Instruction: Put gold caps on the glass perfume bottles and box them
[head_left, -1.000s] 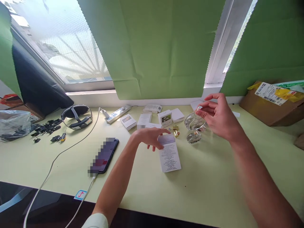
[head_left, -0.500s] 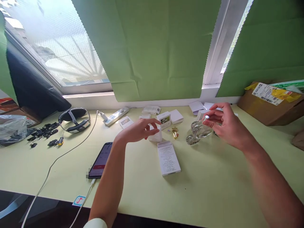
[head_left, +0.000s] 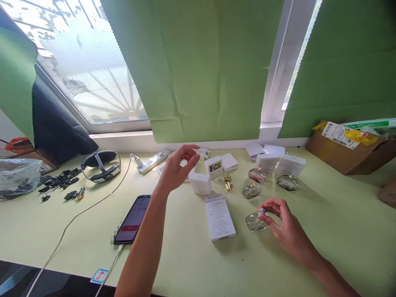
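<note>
My right hand pinches a flat oval glass perfume bottle by its pale neck, low over the near side of the table. More such bottles stand behind it: one with a pinkish tint, a clear one and another clear one. My left hand hovers with curved fingers, thumb and forefinger apart, holding nothing. Just right of and below it stands a small white box. Between my hands lies a long white printed box. Two gold caps rest beyond it.
White cartons stand behind the bottles, and a picture box stands further left. A phone with a cable lies left of my forearm. Further left are a headset and black parts. A cardboard box sits right.
My right hand has brought the bottle down and nearer, away from the other bottles. My left hand has risen and moved left from the small white box. The camera view has shifted slightly.
</note>
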`<state>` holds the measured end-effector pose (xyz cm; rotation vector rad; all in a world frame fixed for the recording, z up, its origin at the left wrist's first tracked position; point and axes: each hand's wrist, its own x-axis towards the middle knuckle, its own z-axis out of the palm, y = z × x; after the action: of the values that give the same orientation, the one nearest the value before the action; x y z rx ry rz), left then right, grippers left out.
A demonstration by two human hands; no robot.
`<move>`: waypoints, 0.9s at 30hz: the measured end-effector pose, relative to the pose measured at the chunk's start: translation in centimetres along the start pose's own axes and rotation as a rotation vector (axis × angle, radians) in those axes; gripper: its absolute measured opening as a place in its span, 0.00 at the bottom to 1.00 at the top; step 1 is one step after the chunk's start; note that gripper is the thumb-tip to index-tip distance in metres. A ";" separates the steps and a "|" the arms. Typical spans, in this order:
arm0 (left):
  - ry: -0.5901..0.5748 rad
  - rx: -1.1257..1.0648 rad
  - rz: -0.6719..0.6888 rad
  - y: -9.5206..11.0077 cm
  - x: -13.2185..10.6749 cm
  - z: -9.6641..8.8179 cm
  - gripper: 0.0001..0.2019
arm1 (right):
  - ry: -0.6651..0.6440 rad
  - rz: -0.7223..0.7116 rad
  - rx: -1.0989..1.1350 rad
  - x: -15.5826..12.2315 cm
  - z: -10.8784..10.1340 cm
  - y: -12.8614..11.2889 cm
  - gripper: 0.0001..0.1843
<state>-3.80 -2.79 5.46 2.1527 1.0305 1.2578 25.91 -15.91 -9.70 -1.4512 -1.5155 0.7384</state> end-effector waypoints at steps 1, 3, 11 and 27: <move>0.004 0.007 -0.010 -0.6 0.2 0.0 0.14 | -0.010 -0.003 -0.002 0.0 0.1 0.3 0.14; 0.007 0.022 -0.029 -1.7 0.5 0.0 0.15 | -0.029 -0.004 -0.007 0.1 0.1 0.9 0.13; -0.009 0.099 -0.097 -4.1 1.4 -0.3 0.17 | -0.107 0.034 0.030 0.3 0.1 1.6 0.12; -0.624 0.535 -0.271 -12.8 7.9 1.4 0.19 | -0.305 0.091 -0.176 -0.6 -4.9 0.7 0.26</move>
<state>-4.96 11.38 0.34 2.4214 1.3970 0.1484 30.55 -17.13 -8.28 -1.6009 -1.7917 0.9346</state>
